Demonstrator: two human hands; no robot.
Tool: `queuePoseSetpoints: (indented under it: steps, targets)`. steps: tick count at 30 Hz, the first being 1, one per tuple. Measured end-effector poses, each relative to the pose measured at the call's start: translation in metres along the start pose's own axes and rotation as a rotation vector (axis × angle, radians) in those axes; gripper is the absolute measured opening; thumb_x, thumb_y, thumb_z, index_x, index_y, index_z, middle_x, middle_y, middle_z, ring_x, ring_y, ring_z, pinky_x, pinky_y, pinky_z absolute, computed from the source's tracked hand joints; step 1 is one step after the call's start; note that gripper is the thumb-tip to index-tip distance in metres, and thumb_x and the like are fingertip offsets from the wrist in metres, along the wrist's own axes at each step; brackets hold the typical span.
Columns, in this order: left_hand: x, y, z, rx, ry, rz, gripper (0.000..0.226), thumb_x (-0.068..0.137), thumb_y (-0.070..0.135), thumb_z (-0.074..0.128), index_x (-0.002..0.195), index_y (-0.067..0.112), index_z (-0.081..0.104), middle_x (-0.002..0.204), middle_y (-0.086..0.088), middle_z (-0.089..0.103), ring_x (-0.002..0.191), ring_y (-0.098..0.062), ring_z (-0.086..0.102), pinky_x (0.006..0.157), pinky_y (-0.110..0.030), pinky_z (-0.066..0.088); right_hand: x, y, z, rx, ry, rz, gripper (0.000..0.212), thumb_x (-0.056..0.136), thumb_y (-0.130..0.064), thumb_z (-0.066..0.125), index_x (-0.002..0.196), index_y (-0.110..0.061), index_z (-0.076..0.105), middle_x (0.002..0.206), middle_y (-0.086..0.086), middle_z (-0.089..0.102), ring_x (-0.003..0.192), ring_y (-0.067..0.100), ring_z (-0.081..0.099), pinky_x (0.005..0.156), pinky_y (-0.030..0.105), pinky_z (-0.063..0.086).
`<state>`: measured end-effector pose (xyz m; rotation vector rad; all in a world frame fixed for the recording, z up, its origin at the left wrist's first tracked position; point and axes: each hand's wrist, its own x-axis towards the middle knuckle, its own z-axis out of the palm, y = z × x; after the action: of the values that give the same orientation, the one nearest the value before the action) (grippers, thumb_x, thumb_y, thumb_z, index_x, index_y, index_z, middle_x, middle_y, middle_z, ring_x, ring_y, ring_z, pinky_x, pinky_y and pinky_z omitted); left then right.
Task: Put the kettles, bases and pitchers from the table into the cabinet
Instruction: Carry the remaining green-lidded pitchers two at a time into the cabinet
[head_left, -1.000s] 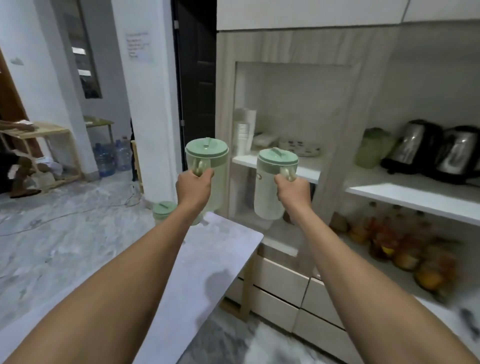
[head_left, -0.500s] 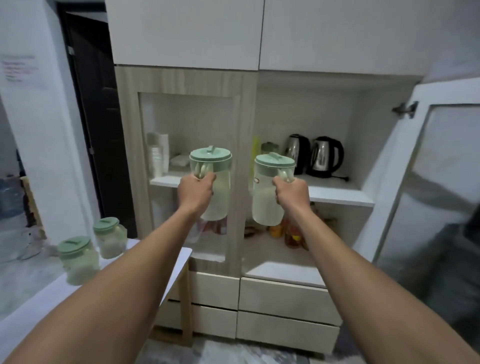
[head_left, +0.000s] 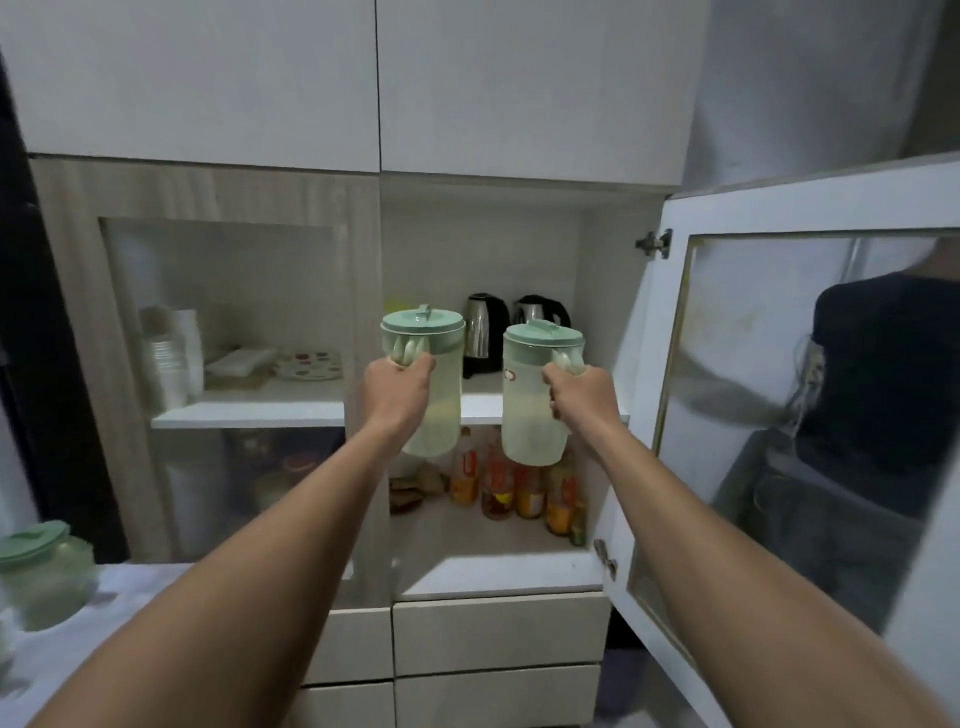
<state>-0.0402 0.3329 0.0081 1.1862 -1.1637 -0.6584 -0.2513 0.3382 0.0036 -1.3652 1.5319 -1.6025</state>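
Observation:
My left hand (head_left: 397, 389) grips the handle of a pale green pitcher (head_left: 434, 374) with a green lid. My right hand (head_left: 582, 397) grips the handle of a second, like pitcher (head_left: 530, 410). Both pitchers hang upright in front of the open right half of the cabinet, level with its middle shelf (head_left: 485, 400). Two steel kettles with black handles (head_left: 483, 332) (head_left: 540, 312) stand at the back of that shelf. Another green-lidded pitcher (head_left: 44, 571) stands on the white table (head_left: 78, 654) at the lower left.
The cabinet's glass door (head_left: 810, 415) stands open to the right and reflects a person. Several bottles (head_left: 514, 483) fill the lower shelf. Behind the closed left glass door (head_left: 228, 364) are stacked cups and plates. Drawers (head_left: 493, 634) lie below.
The view has turned right and moved closer to the cabinet. Both pitchers, still held, now sit in front of the open right compartment instead of the left door.

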Motion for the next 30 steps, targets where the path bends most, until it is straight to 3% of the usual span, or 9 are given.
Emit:
queuePoseSetpoints:
  steps: [5,10,21,30]
  targets:
    - [0.027,-0.007,0.043,-0.038,-0.051,0.006,0.023,0.090,0.021,0.061,0.069,0.014,0.058,0.064,-0.005,0.054,0.059,-0.018,0.049,0.052,-0.029,0.037,0.040,0.012,-0.013,0.001,0.028,-0.011,0.014,0.087,-0.021,0.062,0.077,-0.010,0.058,0.062,0.007,0.053,0.058,0.020,0.047,0.060,0.035,0.040]
    - [0.070,-0.027,0.075,-0.057,-0.041,-0.031,0.020,0.085,0.028,0.062,0.072,0.013,0.063,0.063,-0.005,0.056,0.060,-0.022,0.051,0.058,-0.035,0.041,0.089,0.028,-0.001,-0.002,0.028,-0.011,0.014,0.088,-0.021,0.061,0.080,-0.009,0.060,0.064,0.007,0.054,0.057,0.019,0.046,0.059,0.034,0.039]
    - [0.175,-0.060,0.120,-0.038,-0.024,-0.042,0.023,0.084,0.022,0.062,0.064,0.012,0.059,0.061,-0.006,0.055,0.058,-0.021,0.050,0.055,-0.030,0.038,0.198,0.056,0.053,-0.005,0.013,0.008,0.014,0.085,-0.022,0.060,0.076,-0.011,0.057,0.063,0.007,0.051,0.059,0.020,0.044,0.056,0.032,0.036]
    - [0.242,-0.103,0.151,0.045,0.041,-0.059,0.023,0.091,0.021,0.060,0.075,0.006,0.065,0.061,-0.003,0.056,0.054,-0.016,0.049,0.044,-0.022,0.035,0.288,0.097,0.108,0.068,-0.084,0.023,0.017,0.089,-0.021,0.062,0.075,-0.013,0.057,0.060,0.000,0.051,0.056,0.015,0.046,0.057,0.033,0.039]
